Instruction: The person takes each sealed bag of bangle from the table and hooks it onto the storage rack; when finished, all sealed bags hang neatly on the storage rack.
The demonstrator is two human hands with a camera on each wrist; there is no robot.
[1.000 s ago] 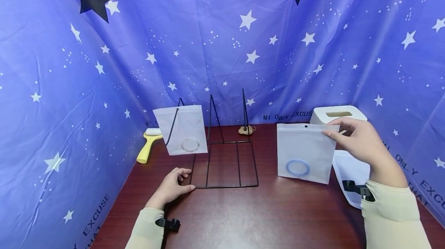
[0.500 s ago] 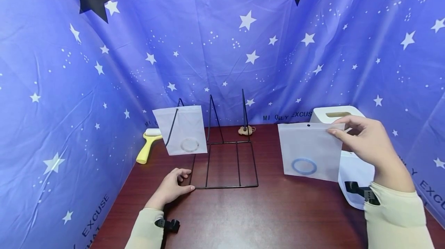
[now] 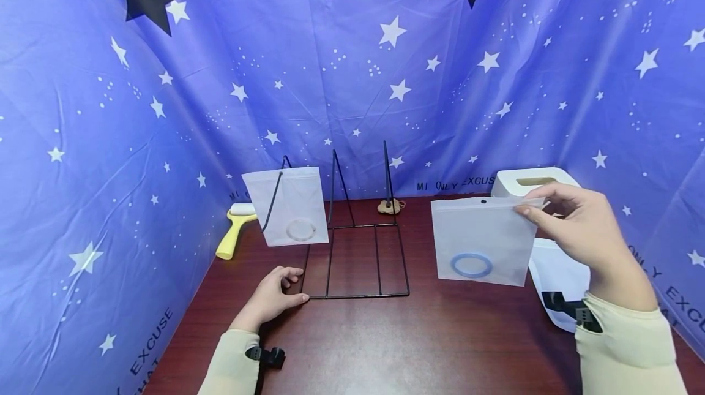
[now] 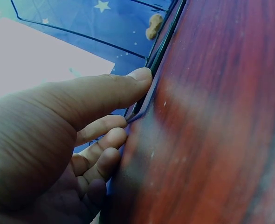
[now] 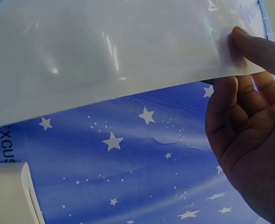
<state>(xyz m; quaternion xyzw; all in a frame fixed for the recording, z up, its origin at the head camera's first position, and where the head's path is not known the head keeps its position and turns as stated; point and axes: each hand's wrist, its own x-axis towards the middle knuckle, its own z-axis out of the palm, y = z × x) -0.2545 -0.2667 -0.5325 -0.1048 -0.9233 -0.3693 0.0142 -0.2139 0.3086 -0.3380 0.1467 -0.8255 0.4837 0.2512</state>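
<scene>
A white zip bag [image 3: 484, 236] with a blue ring-shaped bangle [image 3: 471, 265] showing through hangs above the table. My right hand [image 3: 581, 223] pinches its upper right corner between thumb and fingers; a small hole marks the top edge. At the near left corner of a black wire rack [image 3: 380, 260], my left hand [image 3: 272, 294] holds the wire, thumb on the front bar and fingertips by the side bar. From the rack's left upright hangs another white zip bag [image 3: 297, 199], a clear ring [image 3: 300, 229] visible inside. The other two uprights carry no bag.
A white bag [image 3: 562, 266] lies on the table partly behind my right hand. Farther back stands a white tissue box [image 3: 509, 182]. A yellow-handled roller [image 3: 234, 233] lies left, and a small tan object [image 3: 390, 206] sits behind the rack. Starry blue cloth [image 3: 352, 76] surrounds the table.
My right hand and its zip bag shifted a little right, then the bag swung back left, its bottom edge slightly higher. My left hand and the rack stay put.
</scene>
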